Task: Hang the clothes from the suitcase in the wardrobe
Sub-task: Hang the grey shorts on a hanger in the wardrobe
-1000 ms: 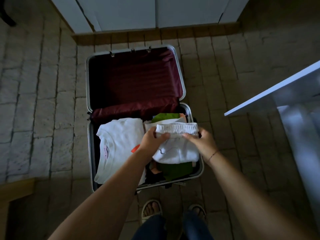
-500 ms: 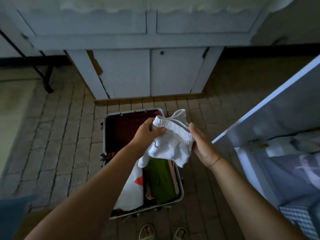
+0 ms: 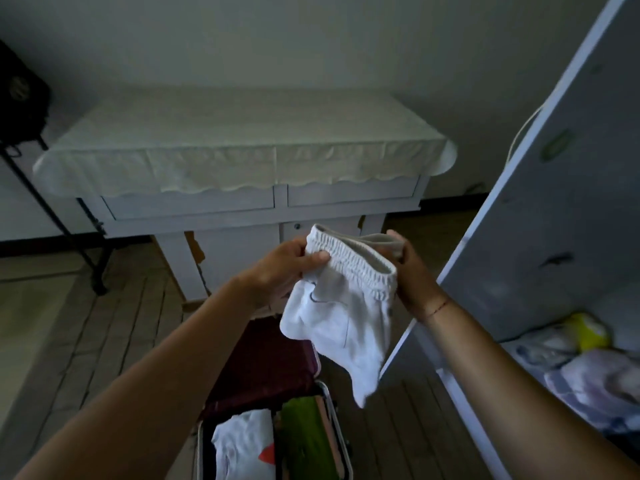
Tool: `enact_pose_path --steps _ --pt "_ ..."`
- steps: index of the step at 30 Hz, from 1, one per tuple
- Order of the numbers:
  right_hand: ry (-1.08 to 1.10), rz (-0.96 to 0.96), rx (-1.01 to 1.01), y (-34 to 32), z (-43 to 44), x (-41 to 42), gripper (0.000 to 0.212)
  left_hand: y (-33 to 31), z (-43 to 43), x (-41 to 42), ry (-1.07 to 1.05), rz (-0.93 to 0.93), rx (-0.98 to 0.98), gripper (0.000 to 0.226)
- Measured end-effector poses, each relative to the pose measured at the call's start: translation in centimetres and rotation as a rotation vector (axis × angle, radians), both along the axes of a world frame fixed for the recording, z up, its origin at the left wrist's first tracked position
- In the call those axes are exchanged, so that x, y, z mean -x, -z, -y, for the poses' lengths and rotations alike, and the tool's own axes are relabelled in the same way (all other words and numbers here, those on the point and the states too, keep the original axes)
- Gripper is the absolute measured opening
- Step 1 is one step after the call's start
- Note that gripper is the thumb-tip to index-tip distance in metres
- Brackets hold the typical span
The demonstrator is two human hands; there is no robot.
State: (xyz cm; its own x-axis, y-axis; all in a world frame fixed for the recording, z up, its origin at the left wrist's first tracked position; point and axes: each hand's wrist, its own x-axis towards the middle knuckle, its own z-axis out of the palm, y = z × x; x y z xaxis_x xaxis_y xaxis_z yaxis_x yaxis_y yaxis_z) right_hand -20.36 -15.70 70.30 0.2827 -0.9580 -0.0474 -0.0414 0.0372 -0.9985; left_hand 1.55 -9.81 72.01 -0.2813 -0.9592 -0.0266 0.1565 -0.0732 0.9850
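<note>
White shorts with an elastic waistband hang in the air in front of me. My left hand pinches the waistband's left end and my right hand grips its right end. Below them the open suitcase lies on the floor, with a maroon lining, a folded white shirt and a green garment inside. The wardrobe's open white door stands at the right, with the wardrobe's inside beyond it.
A white table with a pale cloth and drawers stands against the wall ahead. A black stand is at the left. On a wardrobe shelf lie bundled clothes and a yellow item. The floor is brick.
Both hands have lifted the white shorts up and away from the suitcase. My view has risen from the floor to the table and the wardrobe door.
</note>
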Motion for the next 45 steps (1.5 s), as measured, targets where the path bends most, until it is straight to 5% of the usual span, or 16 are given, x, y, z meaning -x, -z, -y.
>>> enact_pose_path --steps 4,6,9,14,17,22,27,31,33,38,45 --pt "0.013 0.012 0.025 -3.3 -0.6 1.8 0.054 -2.7 0.5 0.7 -0.066 -0.038 0.018 0.025" --pt "0.059 0.128 -0.018 -4.6 -1.1 2.1 0.054 -2.6 1.0 1.3 -0.141 0.016 0.019 0.021" --pt "0.043 0.338 -0.037 -5.9 -1.9 2.1 0.027 -2.5 0.8 3.4 -0.183 0.174 0.02 0.018" --pt "0.016 0.528 -0.147 -7.5 -2.7 2.6 0.059 -2.9 0.1 8.0 -0.24 0.313 -0.113 0.017" --pt "0.03 0.581 -0.153 -7.6 -2.8 3.2 0.061 -3.0 0.1 9.5 -0.174 0.116 -0.318 0.035" --pt "0.083 0.554 -0.078 -7.8 -3.1 4.1 0.055 -3.5 0.9 10.7 -0.036 -0.061 -0.291 0.077" --pt "0.15 0.467 0.023 -8.5 -3.2 6.6 0.044 -4.8 1.9 12.0 -0.009 0.021 -0.206 0.044" --pt "0.262 0.434 0.032 -10.0 -3.4 10.4 0.069 -6.4 3.2 13.8 0.078 0.033 -0.117 0.027" --pt "0.318 0.444 0.02 -10.7 -3.5 13.0 0.05 -7.2 4.2 15.2 0.139 0.041 -0.096 0.019" --pt "0.483 0.428 0.058 -12.2 -4.8 20.7 0.034 -8.9 7.2 20.4 0.209 0.141 -0.047 0.035" --pt "0.768 0.465 0.07 -13.6 -6.4 33.5 0.028 -11.3 10.5 29.2 0.314 0.098 -0.023 0.026"
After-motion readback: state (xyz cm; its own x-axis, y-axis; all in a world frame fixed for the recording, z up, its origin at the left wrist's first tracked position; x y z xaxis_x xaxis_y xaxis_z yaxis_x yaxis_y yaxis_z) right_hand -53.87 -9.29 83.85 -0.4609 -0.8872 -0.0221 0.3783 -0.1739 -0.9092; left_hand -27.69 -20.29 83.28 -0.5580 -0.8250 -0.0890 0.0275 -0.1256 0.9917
